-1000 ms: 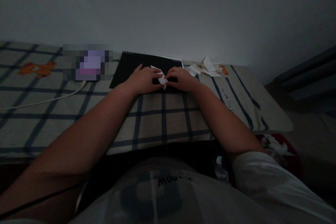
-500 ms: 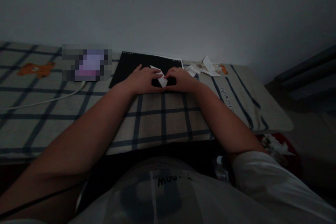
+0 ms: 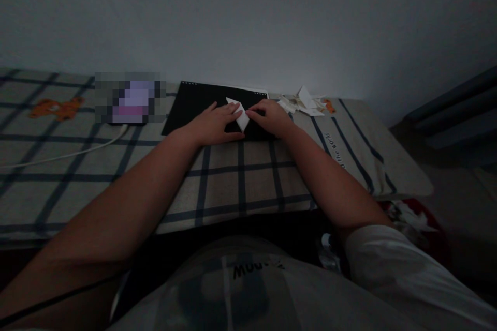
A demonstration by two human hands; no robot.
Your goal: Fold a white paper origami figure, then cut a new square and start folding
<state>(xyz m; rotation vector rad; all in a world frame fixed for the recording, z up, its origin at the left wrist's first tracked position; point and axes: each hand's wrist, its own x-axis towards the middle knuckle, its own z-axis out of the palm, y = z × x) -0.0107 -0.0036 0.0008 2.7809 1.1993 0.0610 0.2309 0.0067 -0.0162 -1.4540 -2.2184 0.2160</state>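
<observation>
A small folded white paper (image 3: 239, 114) lies on a black pad (image 3: 194, 106) at the far edge of a plaid-covered surface (image 3: 240, 176). My left hand (image 3: 217, 124) lies flat on the pad with its fingers stretched out, fingertips pressing the paper's left side. From the right, the fingertips of my right hand (image 3: 269, 116) pinch the paper's edge. The room is dim and fine folds are hard to make out.
A heap of white paper scraps (image 3: 303, 102) sits right of the pad by the wall. A blurred-out device (image 3: 130, 98) with a white cable (image 3: 66, 154) lies to the left. An orange print (image 3: 56, 108) marks the cloth. A red bin with crumpled paper (image 3: 407, 217) stands below the right edge.
My left hand has flattened and its fingers have stretched out over the paper. The paper has shifted slightly right and away from me. The camera has tilted a little.
</observation>
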